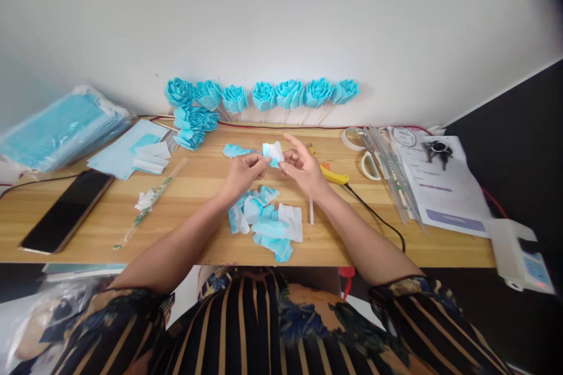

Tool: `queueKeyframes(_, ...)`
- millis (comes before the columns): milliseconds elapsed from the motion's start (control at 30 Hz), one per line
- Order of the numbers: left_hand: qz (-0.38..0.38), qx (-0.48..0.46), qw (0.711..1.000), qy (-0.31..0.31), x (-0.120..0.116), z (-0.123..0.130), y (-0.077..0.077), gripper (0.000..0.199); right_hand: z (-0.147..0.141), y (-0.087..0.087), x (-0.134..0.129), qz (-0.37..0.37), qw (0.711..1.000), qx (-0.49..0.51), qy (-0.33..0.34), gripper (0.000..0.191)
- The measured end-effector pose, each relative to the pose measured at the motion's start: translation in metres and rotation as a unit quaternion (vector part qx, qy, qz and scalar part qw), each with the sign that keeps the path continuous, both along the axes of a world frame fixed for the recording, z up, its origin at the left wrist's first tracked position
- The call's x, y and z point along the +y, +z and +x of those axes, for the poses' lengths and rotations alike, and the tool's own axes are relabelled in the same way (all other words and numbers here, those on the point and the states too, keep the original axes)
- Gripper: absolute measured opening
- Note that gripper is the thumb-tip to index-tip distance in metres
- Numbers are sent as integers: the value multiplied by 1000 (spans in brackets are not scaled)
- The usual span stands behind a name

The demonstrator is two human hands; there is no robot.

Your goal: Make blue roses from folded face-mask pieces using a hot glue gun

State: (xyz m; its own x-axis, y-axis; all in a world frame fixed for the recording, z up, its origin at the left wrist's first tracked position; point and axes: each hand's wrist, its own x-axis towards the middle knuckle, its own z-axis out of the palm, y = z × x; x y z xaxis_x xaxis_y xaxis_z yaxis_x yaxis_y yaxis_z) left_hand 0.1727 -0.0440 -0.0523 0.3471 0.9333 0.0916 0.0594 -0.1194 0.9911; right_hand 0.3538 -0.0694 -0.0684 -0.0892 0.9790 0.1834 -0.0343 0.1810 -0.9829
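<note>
A small blue and white piece of fabric (273, 153) is held between both hands above the middle of the table. My left hand (246, 173) pinches its left edge, with the fingers curled. My right hand (304, 167) grips its lower right corner between thumb and finger, the index finger raised. Just behind my left hand lies a gathered blue strip (236, 150). Several loose blue and white pieces (277, 224) are spread on the wooden table nearer my body. A yellow glue gun (335, 176) lies partly hidden behind my right hand.
Several blue fabric flowers (264, 95) lean on the wall at the back. At left are packaged masks (57, 129), blue sheets (127, 149) and a phone (65, 211). Scissors (370, 166), a tape roll (352, 139), papers (448, 187) and keys (437, 151) lie at right.
</note>
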Motion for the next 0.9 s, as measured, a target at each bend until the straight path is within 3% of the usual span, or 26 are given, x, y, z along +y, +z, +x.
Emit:
queueKeyframes(133, -15, -24, 999, -18, 1, -1, 2, 52, -1, 0, 0, -2, 1000, 3, -1, 72)
queueKeyframes(400, -56, -49, 996, -44, 3, 0, -1, 39, -1, 4, -1, -19, 1000, 12, 16, 72)
queueKeyframes(567, -79, -9, 992, -99, 2, -1, -2, 36, 3, 12, -2, -49, 998, -3, 41, 56)
queueKeyframes(700, -45, 45, 988, -143, -2, 0, -3, 38, 3, 11, -2, -63, 997, -16, 44, 46)
queueKeyframes(900, -52, 59, 987, -138, -5, -1, -2, 37, 3, 0, 1, -29, 998, -52, -1, 28)
